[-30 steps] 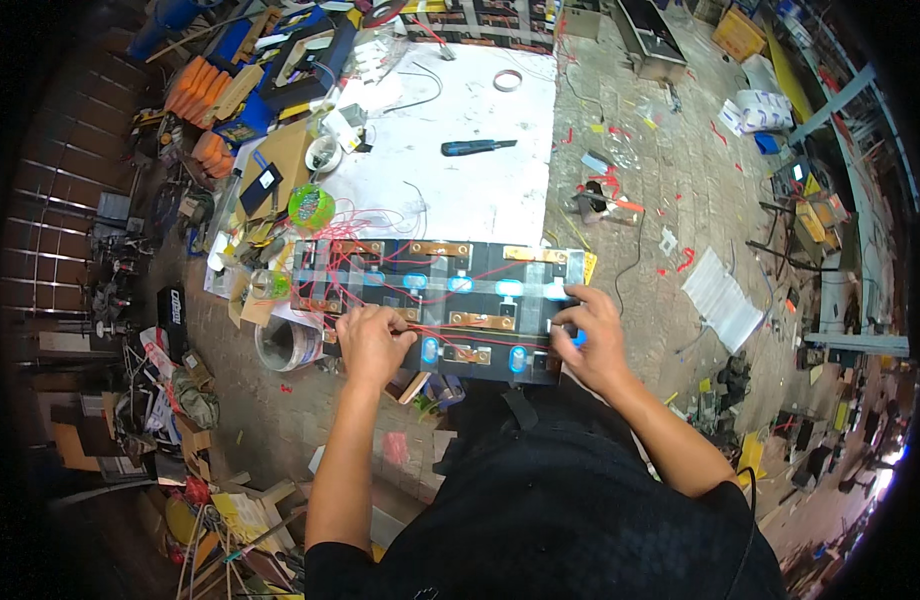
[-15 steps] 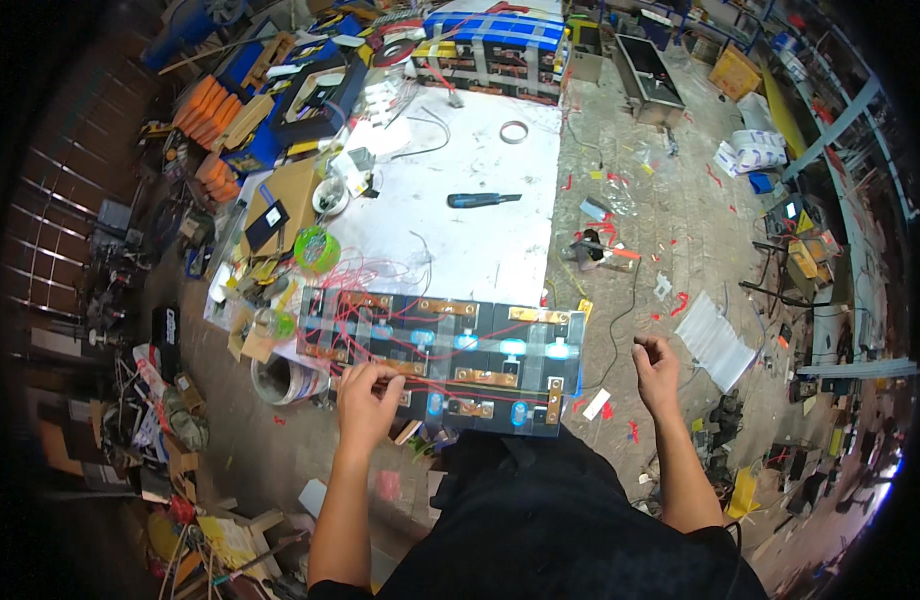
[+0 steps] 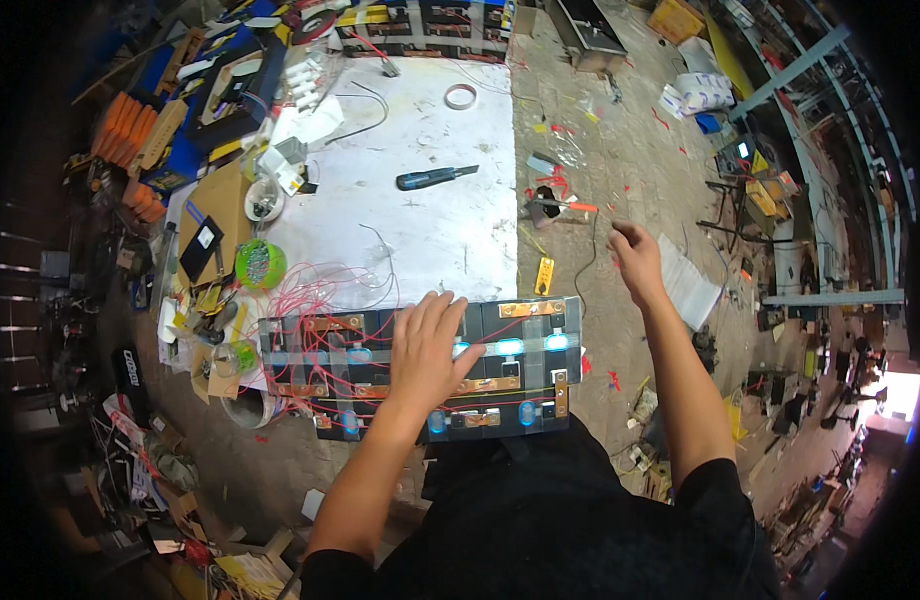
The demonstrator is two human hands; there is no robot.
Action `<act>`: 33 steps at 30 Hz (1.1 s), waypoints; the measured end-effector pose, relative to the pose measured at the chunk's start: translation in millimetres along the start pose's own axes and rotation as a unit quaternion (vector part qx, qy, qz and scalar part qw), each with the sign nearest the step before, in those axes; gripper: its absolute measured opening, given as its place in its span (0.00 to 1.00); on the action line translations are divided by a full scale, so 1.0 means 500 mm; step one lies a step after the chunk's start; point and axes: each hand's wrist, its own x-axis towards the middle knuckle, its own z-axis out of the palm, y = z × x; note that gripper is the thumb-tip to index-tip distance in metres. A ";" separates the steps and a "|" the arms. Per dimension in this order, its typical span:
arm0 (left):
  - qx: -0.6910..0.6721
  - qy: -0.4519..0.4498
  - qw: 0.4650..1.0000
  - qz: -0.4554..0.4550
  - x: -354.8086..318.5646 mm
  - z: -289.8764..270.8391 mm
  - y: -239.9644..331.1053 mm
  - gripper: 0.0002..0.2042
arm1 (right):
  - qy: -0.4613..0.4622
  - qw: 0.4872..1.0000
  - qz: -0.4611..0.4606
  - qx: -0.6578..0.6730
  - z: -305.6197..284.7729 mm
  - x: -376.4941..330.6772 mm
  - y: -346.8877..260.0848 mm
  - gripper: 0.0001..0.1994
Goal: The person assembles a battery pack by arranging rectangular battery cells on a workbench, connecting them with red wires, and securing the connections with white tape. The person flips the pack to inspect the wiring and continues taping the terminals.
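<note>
The black battery pack (image 3: 492, 367) runs left-to-right at the near end of the white tabletop (image 3: 420, 235), beneath the flat-spread left hand (image 3: 427, 350), the curled right hand (image 3: 637, 262), contents unclear, apart beyond its far right corner.

Black pack (image 3: 478, 325) with a dark, plastic-looking top, crossed by smooth, translucent tape (image 3: 535, 360) that looks faintly glossy. Copper-coloured metal strips (image 3: 488, 384) on it have a dull shine; the thin red wires (image 3: 325, 290) look plastic-coated. White desk (image 3: 440, 240), smooth but scuffed and stained. Utility knife (image 3: 432, 179) with a blue and black plastic handle and a metal blade. Brown cardboard (image 3: 230, 190), matt. Black shirt (image 3: 580, 520) of matt cloth. Rough, dusty, stone-like floor (image 3: 620, 130)
</note>
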 end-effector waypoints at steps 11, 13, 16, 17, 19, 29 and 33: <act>0.041 -0.123 0.986 -0.107 0.073 -0.002 0.022 0.36 | -0.133 0.975 -0.086 -0.157 0.106 0.141 0.065 0.19; 0.066 -0.135 0.981 -0.122 0.085 -0.005 0.030 0.36 | -0.150 0.962 -0.092 -0.208 0.143 0.191 0.084 0.21; 0.050 -0.115 0.984 -0.127 0.080 0.003 0.021 0.36 | -0.192 0.931 -0.140 -0.279 0.211 0.283 0.092 0.27; 0.051 -0.102 0.986 -0.123 0.077 0.008 0.016 0.37 | -0.198 0.918 -0.164 -0.301 0.238 0.315 0.096 0.28; 0.053 -0.172 0.967 -0.181 0.101 -0.010 0.036 0.37 | -0.211 0.904 -0.195 -0.318 0.301 0.374 0.086 0.31; 0.089 -0.165 0.963 -0.191 0.091 -0.004 0.053 0.37 | -0.130 0.878 -0.314 -0.337 0.562 0.607 -0.021 0.33; 0.079 -0.163 0.962 -0.203 0.087 -0.004 0.055 0.36 | -0.089 0.842 -0.332 -0.415 0.606 0.629 -0.028 0.19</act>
